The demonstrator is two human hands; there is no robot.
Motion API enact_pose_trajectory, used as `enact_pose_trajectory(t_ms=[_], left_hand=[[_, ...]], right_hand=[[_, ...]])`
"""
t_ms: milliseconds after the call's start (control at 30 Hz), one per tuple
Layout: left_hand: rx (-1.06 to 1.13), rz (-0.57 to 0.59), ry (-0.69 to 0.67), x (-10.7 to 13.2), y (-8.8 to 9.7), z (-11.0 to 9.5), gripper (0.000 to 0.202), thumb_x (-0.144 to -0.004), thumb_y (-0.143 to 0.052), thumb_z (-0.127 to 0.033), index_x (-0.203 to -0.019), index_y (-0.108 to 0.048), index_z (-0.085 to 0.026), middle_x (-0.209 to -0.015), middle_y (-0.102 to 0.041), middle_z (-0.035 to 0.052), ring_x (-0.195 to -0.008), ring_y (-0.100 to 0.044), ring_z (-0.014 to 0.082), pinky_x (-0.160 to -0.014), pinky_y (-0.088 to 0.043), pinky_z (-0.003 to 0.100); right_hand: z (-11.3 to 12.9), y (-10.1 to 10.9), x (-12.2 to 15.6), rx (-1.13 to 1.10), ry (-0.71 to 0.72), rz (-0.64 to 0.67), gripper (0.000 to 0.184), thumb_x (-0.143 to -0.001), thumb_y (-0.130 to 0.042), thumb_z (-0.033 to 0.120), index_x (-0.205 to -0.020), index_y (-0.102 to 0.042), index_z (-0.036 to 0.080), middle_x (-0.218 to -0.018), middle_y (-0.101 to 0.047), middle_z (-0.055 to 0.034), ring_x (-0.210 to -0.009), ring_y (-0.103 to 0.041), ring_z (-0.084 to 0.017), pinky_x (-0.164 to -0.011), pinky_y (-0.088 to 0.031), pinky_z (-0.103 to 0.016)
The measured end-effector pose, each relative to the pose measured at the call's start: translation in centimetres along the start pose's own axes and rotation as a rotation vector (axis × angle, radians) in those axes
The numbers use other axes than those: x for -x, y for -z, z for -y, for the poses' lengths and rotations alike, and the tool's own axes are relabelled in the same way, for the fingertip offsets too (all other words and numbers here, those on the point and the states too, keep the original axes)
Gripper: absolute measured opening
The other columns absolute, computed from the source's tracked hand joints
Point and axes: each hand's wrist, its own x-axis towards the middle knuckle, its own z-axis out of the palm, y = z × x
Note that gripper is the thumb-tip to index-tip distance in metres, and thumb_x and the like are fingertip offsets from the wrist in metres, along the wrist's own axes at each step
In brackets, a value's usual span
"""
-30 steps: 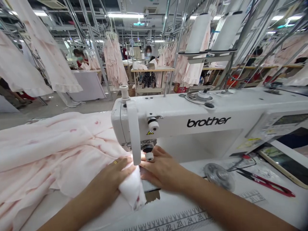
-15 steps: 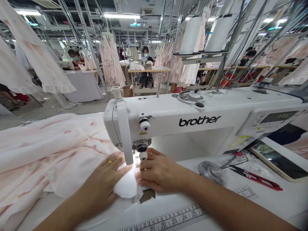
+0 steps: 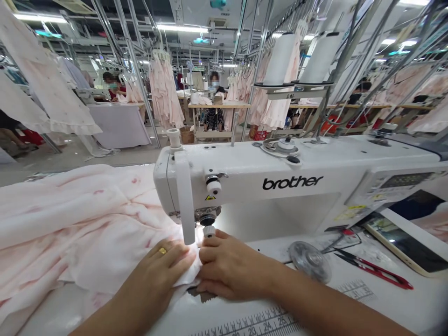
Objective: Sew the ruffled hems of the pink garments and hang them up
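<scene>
Pale pink printed cloth (image 3: 80, 228) lay in a broad, soft mass on the desk (image 3: 245, 298), its near part running in to the needle area (image 3: 207, 218) of a white Brother sewing machine (image 3: 290, 183); from where I watched, the exact stitch point was hidden behind the machine's white upright guard (image 3: 185, 200) and the hands. The left hand (image 3: 156, 270), with a gold ring (image 3: 162, 250) on one finger, lay flat on the cloth, while the right hand (image 3: 233, 266) sat just to the right of the needle, its fingers (image 3: 213, 243) resting on the cloth edge. Neither grip was clenched: I read both as released, pressing down rather than grasping, which I judged a way of holding the layers smooth on either side of the needle. The bulk of the cloth spread to the left, apparently so that the desk carried its weight. To the right lay red-handled thread snips (image 3: 374, 270), within easy reach, near a round grey disc (image 3: 310, 261), and a ruler scale (image 3: 259, 324) ran along the desk. Beyond the machine stood two white thread cones (image 3: 280, 58), with pink garments (image 3: 163, 91) hanging from overhead rails and a co-worker (image 3: 213, 119) seated at another desk.
</scene>
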Motion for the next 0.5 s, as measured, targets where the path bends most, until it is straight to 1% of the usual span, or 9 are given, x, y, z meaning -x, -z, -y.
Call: enact_pose_trajectory(t_ms=[100,200,267,367,433,500], left_hand=[[-0.022,0.060,-0.005,-0.4,0.4,1.0,0.035,-0.088,-0.042,-0.008,-0.117,-0.059,-0.020,-0.110,-0.064,0.0083,-0.099,-0.058,0.0242,-0.091,-0.047,0.041],[0.013,0.094,0.015,-0.6,0.9,1.2,0.028,-0.091,-0.043,-0.011,-0.111,-0.061,-0.019,-0.110,-0.063,0.0089,-0.105,-0.056,0.0257,-0.091,-0.045,0.042],[0.053,0.086,0.023,-0.7,1.3,0.8,0.025,-0.092,-0.041,-0.010,-0.103,-0.062,-0.019,-0.103,-0.063,0.0072,-0.098,-0.056,0.0232,-0.087,-0.044,0.039],[0.116,0.050,-0.002,-0.7,1.7,0.2,0.022,-0.093,-0.042,-0.009,-0.092,-0.061,-0.019,-0.090,-0.064,0.0025,-0.083,-0.056,0.0172,-0.082,-0.042,0.035],[0.133,0.026,-0.046,-0.8,1.8,0.0,0.020,-0.094,-0.044,-0.008,-0.089,-0.061,-0.019,-0.086,-0.064,0.0009,-0.080,-0.055,0.0151,-0.083,-0.041,0.034],[0.124,-0.004,-0.098,-1.0,1.8,0.0,0.021,-0.093,-0.045,-0.007,-0.090,-0.062,-0.018,-0.087,-0.066,0.0012,-0.081,-0.056,0.0145,-0.087,-0.040,0.034]], right_hand=[[0.1,0.1,-0.2,0.027,-0.068,0.010,0.028,-0.098,-0.052,0.043,-0.089,-0.063,0.019,-0.090,-0.061,-0.0014,-0.091,-0.047,-0.017,-0.091,-0.032,-0.032],[-0.1,0.2,-0.1,0.013,-0.047,0.009,0.028,-0.099,-0.050,0.044,-0.096,-0.064,0.020,-0.091,-0.060,-0.0014,-0.091,-0.047,-0.017,-0.092,-0.031,-0.032],[-0.2,0.3,-0.1,-0.001,-0.005,0.005,0.027,-0.099,-0.050,0.042,-0.099,-0.065,0.020,-0.089,-0.060,-0.0009,-0.090,-0.047,-0.016,-0.092,-0.031,-0.031],[-0.3,0.4,0.0,-0.021,0.034,0.002,0.025,-0.099,-0.051,0.040,-0.097,-0.066,0.020,-0.084,-0.060,-0.0003,-0.088,-0.048,-0.016,-0.088,-0.032,-0.030],[-0.3,0.3,0.1,-0.033,0.033,0.002,0.025,-0.099,-0.051,0.039,-0.094,-0.066,0.020,-0.084,-0.060,-0.0006,-0.088,-0.048,-0.016,-0.086,-0.032,-0.030],[-0.3,0.2,0.1,-0.047,0.022,0.001,0.025,-0.099,-0.051,0.039,-0.094,-0.066,0.020,-0.085,-0.061,-0.0006,-0.088,-0.048,-0.016,-0.086,-0.033,-0.031]])
